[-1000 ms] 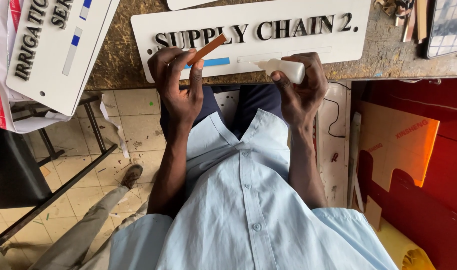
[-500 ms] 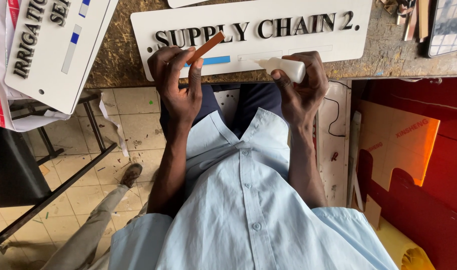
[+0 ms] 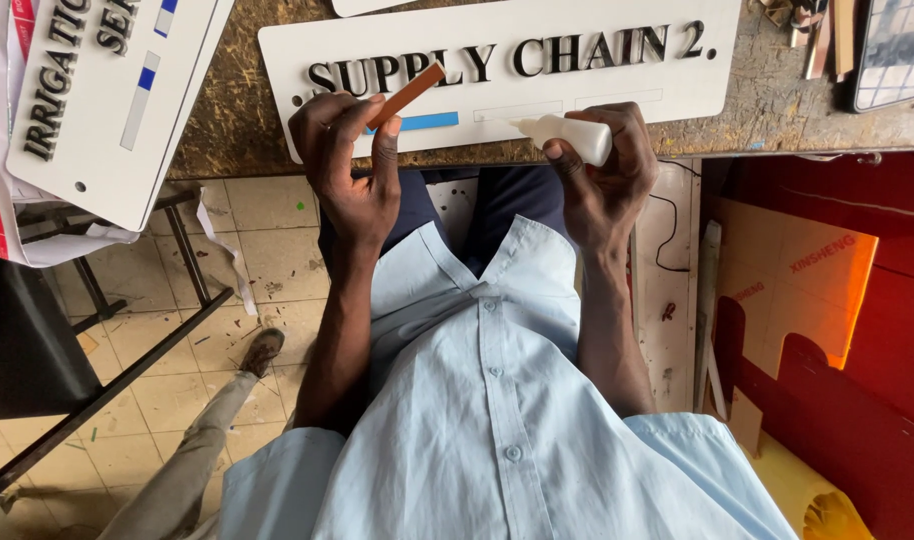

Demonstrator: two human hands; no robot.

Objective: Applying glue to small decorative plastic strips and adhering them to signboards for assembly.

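Note:
My left hand (image 3: 345, 165) pinches a short orange-brown strip (image 3: 409, 94), tilted up over the near edge of a long white sign plate (image 3: 617, 85) with raised black letters. A small blue strip (image 3: 427, 122) sits in a slot on the plate just right of that hand, with two outlined slots beside it. My right hand (image 3: 607, 170) grips a small white glue bottle (image 3: 567, 135), its nozzle pointing left along the plate's near edge. Both forearms rise from my light blue shirt.
A second white sign plate (image 3: 107, 100) with black letters and blue strips lies tilted at the left on a rough chipboard table (image 3: 777, 110). A phone (image 3: 897, 50) and small tools sit at the top right. Orange and red sheets (image 3: 807, 290) stand at the right; a tiled floor lies below.
Both hands stay almost still; the orange-brown strip and the glue bottle keep the same places by the plate's near edge.

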